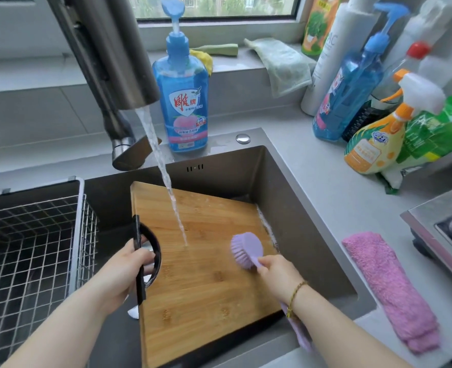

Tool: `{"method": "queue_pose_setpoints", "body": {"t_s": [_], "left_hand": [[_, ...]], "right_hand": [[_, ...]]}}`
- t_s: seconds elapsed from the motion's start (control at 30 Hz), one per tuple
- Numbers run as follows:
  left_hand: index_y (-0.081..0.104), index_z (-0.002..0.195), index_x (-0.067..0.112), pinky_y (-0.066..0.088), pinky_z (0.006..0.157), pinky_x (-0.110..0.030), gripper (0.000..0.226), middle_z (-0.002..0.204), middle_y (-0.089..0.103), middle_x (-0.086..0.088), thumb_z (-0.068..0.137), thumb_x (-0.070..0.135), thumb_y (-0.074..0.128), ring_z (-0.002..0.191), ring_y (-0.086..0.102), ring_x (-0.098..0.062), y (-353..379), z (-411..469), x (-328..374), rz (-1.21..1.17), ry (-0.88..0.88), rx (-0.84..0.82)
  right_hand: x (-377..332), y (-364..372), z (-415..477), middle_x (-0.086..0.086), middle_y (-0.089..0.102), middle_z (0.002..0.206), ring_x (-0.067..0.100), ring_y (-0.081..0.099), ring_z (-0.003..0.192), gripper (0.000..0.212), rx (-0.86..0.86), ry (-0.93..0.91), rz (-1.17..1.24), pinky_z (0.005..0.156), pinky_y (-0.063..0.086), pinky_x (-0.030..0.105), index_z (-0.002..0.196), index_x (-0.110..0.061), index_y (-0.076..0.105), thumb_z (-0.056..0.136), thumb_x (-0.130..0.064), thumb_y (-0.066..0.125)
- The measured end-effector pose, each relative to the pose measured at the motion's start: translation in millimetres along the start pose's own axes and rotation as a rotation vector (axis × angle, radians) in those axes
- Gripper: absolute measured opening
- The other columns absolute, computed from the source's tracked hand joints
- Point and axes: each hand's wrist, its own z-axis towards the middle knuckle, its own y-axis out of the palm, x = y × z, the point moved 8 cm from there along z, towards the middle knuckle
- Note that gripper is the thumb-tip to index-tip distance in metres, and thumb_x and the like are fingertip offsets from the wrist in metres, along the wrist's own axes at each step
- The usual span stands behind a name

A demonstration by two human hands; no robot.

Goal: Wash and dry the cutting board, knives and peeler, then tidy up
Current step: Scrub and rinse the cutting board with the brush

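Water (166,179) pours onto the bamboo cutting board (206,288) tilted in the sink (286,181). Left hand (124,272) grips its black handle, right hand (278,272) wraps round a purple scrub brush (246,249) near its right edge. Wire basket (34,248) at the sink's left edge, dish soap bottle (183,102) at the back rim.

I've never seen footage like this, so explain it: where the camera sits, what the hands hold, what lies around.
No machine here: a wide-angle camera worn on a person's head looks down at their bare hands. The left hand grips the black handle of a rectangular bamboo cutting board, resting in the dark steel sink. The right hand holds a lilac plastic scrubbing brush against the board. Water runs from the steel tap onto the wood. A blue pump bottle of dish soap stands behind the sink; a folded pink towel lies on the grey counter.
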Motion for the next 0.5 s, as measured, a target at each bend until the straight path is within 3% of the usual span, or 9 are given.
{"method": "queue_pose_setpoints", "body": {"t_s": [0.03,0.1,0.13,0.23,0.33,0.37,0.5], "left_hand": [[0.044,0.129,0.022,0.048,0.063,-0.034,0.038,0.095,0.068,-0.008,0.096,0.004,0.039,0.085,0.065,-0.021,-1,0,-1,-0.002,0.001,-0.002],[0.045,0.126,0.022,0.049,0.064,-0.035,0.036,0.098,0.067,-0.008,0.096,0.004,0.038,0.087,0.065,-0.021,1,1,-1,0.006,0.008,-0.014],[0.046,0.123,0.021,0.049,0.064,-0.035,0.033,0.098,0.066,-0.007,0.096,0.004,0.037,0.086,0.064,-0.021,1,2,0,0.008,0.009,-0.015],[0.047,0.117,0.020,0.049,0.068,-0.036,0.030,0.097,0.064,-0.006,0.095,0.004,0.037,0.084,0.062,-0.020,1,4,1,0.019,0.008,-0.013],[0.048,0.119,0.018,0.049,0.079,-0.041,0.031,0.101,0.065,-0.009,0.094,0.004,0.036,0.087,0.063,-0.023,0,5,0,0.041,0.013,-0.009],[0.048,0.119,0.018,0.049,0.079,-0.041,0.032,0.102,0.064,-0.010,0.094,0.003,0.036,0.086,0.063,-0.023,1,5,1,0.043,0.016,-0.013],[0.045,0.120,0.018,0.049,0.069,-0.036,0.031,0.103,0.062,-0.011,0.094,0.004,0.035,0.080,0.061,-0.022,3,4,3,0.022,0.016,-0.018]], "right_hand": [[9,-2,-2,0.004,0.047,0.078,0.018,0.042,0.077,0.027,0.000,0.059,-0.018,0.066,0.031,0.020,0.076,-0.012,0.054,0.096,-0.020,0.039],[10,0,-7,0.003,0.048,0.081,0.018,0.042,0.081,0.018,-0.043,0.075,-0.031,0.069,0.032,0.020,0.088,-0.014,0.057,0.095,-0.017,0.040],[3,3,-14,0.003,0.047,0.082,0.017,0.042,0.081,0.021,-0.064,0.040,-0.067,0.067,0.033,0.020,0.096,-0.013,0.061,0.095,-0.016,0.040],[-4,10,-26,0.004,0.050,0.076,0.018,0.045,0.074,0.027,-0.097,0.027,-0.112,0.059,0.035,0.022,0.092,-0.009,0.064,0.096,-0.016,0.038],[11,-2,-25,0.014,0.057,0.121,0.020,0.053,0.100,0.033,-0.106,0.169,-0.123,0.077,0.038,0.021,0.124,-0.003,0.053,0.095,-0.014,0.042],[7,-2,-26,0.016,0.057,0.121,0.018,0.051,0.095,0.035,-0.121,0.154,-0.105,0.074,0.037,0.022,0.125,-0.001,0.052,0.093,-0.013,0.044],[-28,9,-49,0.007,0.048,0.073,0.012,0.046,0.053,0.030,-0.153,-0.055,-0.150,0.051,0.029,0.016,0.116,-0.003,0.057,0.097,-0.017,0.037]]}}
